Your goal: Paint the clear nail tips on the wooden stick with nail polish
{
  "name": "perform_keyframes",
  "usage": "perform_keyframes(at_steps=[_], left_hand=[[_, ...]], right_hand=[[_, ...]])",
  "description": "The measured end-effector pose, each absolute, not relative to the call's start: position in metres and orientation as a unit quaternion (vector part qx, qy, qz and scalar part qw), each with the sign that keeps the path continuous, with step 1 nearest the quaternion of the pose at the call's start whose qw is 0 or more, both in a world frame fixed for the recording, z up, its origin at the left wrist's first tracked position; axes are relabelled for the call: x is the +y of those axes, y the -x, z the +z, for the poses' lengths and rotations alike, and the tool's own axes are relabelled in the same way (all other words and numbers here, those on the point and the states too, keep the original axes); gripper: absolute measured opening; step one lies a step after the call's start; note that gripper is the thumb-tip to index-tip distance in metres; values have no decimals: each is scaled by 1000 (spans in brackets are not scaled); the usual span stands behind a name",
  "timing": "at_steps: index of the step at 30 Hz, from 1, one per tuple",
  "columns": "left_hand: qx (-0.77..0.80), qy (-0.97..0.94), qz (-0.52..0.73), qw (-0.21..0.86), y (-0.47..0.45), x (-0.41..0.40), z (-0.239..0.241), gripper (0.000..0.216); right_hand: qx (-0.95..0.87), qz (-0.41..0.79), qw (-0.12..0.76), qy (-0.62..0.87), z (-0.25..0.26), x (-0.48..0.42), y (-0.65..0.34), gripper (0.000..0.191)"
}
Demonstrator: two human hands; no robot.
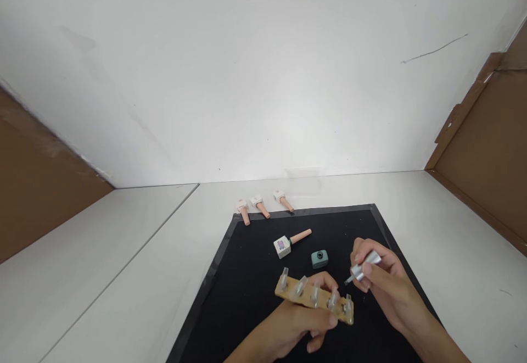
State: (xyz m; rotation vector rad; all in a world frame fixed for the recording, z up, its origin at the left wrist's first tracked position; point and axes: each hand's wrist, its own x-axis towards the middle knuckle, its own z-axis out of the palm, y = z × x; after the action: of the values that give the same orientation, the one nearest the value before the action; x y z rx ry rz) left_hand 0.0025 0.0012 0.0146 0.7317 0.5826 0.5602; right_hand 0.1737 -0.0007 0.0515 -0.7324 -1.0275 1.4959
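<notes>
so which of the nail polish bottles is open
The teal nail polish bottle on the black mat: it stands with its neck bare, whereas the four white bottles all have peach caps on.

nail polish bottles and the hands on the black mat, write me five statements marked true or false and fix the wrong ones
1. The left hand holds a strip bearing clear tips. True.
2. The teal bottle stands uncapped on the black mat. True.
3. The right hand lies flat on the mat. False: it is raised, holding a silver-capped brush.
4. The white bottle beside the teal one stands upright. False: it lies on its side.
5. Three other peach-capped bottles lie at the mat's far edge. True.
</notes>
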Motion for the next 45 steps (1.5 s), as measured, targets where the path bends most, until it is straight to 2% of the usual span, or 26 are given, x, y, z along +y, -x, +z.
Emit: perform_keyframes(at_steps=[45], left_hand=[[276, -332, 249, 867, -4, 1, 16, 36]], right_hand=[[-464, 642, 499, 352, 57, -1, -175, 25]])
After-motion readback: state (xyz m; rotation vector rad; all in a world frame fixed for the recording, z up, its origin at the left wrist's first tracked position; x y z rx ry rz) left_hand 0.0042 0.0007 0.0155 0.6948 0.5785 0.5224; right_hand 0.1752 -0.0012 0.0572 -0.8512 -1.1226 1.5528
